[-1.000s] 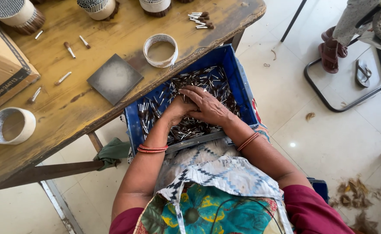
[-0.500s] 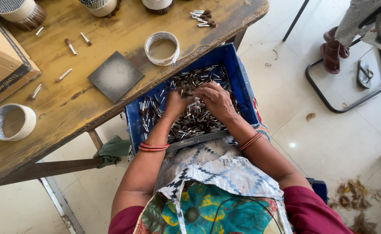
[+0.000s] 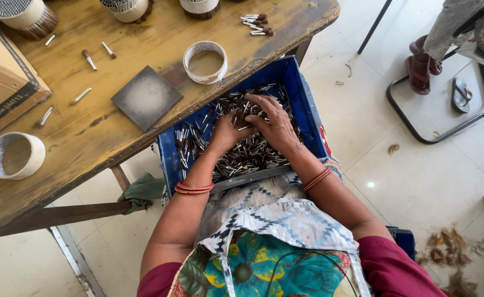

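Observation:
A blue plastic crate (image 3: 302, 99) rests on my lap, filled with several small dark sticks with silver ends (image 3: 242, 157). Both hands are down in the pile. My left hand (image 3: 226, 132) is curled, its fingers closed on a bunch of the sticks. My right hand (image 3: 275, 124) lies over the pile just beside the left, fingers bent and gathering sticks. Red bangles sit on both wrists.
A worn wooden table (image 3: 88, 143) stands at left with a grey square tile (image 3: 146, 97), two white tape rings (image 3: 204, 61) (image 3: 14, 155), loose sticks, filled round holders at the far edge and a cardboard box (image 3: 2, 82). Another person's sandalled foot (image 3: 418, 66) and a chair frame are at right.
Both hands have moved a little farther into the crate, away from me, and the left hand has curled tighter on the sticks.

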